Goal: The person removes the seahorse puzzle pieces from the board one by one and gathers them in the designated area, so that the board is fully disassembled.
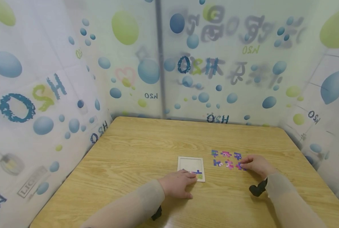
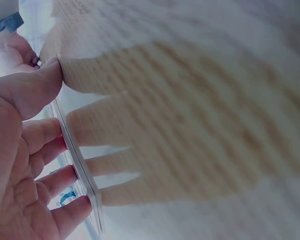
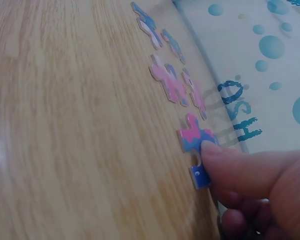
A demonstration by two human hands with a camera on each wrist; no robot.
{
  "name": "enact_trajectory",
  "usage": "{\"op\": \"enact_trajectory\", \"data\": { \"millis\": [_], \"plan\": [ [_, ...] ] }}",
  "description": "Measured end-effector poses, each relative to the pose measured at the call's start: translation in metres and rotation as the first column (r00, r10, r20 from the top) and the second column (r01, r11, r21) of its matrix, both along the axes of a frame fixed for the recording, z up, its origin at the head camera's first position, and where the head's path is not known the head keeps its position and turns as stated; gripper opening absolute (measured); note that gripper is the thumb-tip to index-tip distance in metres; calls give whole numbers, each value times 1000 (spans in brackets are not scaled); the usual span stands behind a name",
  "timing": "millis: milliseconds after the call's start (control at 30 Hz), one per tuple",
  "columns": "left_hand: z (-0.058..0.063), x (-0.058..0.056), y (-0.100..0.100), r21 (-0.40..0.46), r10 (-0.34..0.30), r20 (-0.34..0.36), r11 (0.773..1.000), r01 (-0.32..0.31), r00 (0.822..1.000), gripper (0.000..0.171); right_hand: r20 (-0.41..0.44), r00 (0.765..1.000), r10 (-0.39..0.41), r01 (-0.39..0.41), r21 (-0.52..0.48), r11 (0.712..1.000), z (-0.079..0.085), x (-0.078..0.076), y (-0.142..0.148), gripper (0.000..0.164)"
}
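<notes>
A small white puzzle tray [image 1: 190, 163] lies on the table, with a few joined purple and green jigsaw pieces [image 1: 199, 173] along its near side. My left hand [image 1: 178, 184] rests over the tray's near left part, covering some of those pieces. In the left wrist view its extended fingers [image 2: 65, 180] meet the tray's edge [image 2: 81, 162]. Further right, my right hand [image 1: 257, 165] pinches a blue and pink jigsaw piece [image 3: 192, 139] at its edge, the thumb [image 3: 240, 167] on top. The fingers beneath the thumb are partly hidden.
Several loose jigsaw pieces [image 1: 226, 154] lie in two short rows right of the tray, left of my right hand. The wooden table [image 1: 135, 142] meets a bubble-patterned curtain [image 1: 186, 104] at its far edge. Black wrist mounts [image 1: 257, 189] sit at both sleeves.
</notes>
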State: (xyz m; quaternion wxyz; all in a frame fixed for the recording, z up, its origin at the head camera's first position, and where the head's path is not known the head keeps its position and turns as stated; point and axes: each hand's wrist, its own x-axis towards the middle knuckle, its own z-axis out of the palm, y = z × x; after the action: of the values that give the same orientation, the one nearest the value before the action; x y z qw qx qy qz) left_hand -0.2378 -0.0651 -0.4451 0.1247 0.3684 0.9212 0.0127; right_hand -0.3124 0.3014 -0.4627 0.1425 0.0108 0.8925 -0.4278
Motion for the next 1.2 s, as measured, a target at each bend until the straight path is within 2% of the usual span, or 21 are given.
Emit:
{"op": "enact_trajectory", "data": {
  "millis": [433, 733, 967, 1200],
  "plan": [
    [-1, -1, 0, -3, -6, -6, 1000, 6, 1000, 68, -17, 1000, -21, 22, 32, 999, 0, 2, -1, 23],
    [2, 0, 1, -2, -4, 6, 1000, 4, 1000, 69, -27, 999, -47, 48, 40, 998, 2, 1, -9, 30],
    [4, 0, 0, 0, -13, -2, 1000, 13, 1000, 69, -63, 997, 40, -35, 82, 996, 19, 4, -49, 29],
    [2, -1, 1, 0, -9, 2, 1000, 9, 1000, 68, -157, 972, 174, -157, 111, 981, 16, 11, -105, 19]
  ]
}}
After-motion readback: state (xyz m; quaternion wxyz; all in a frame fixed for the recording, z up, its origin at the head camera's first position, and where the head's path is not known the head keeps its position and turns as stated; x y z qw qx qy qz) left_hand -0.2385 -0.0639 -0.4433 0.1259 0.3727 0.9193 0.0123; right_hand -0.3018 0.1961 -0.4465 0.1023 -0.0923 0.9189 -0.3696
